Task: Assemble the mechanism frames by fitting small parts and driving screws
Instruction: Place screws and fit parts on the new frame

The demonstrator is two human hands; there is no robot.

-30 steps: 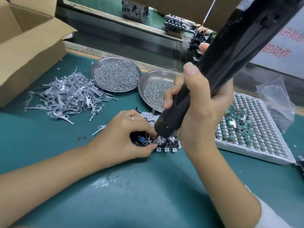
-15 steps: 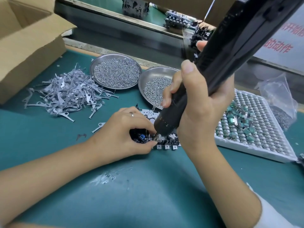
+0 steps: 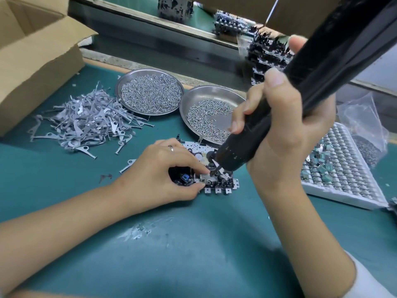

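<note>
Metal mechanism frame under left hand, beside right hand.

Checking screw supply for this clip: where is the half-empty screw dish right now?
In the head view, the half-empty screw dish sits at centre, right of the fuller dish, just beyond the mechanism frame, partly hidden by the right hand gripping the screwdriver.

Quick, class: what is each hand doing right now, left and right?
Left hand: fingers curled on the mechanism frame, pinching it steady on the mat.
Right hand: gripping the black electric screwdriver, tip down on the frame.
</note>
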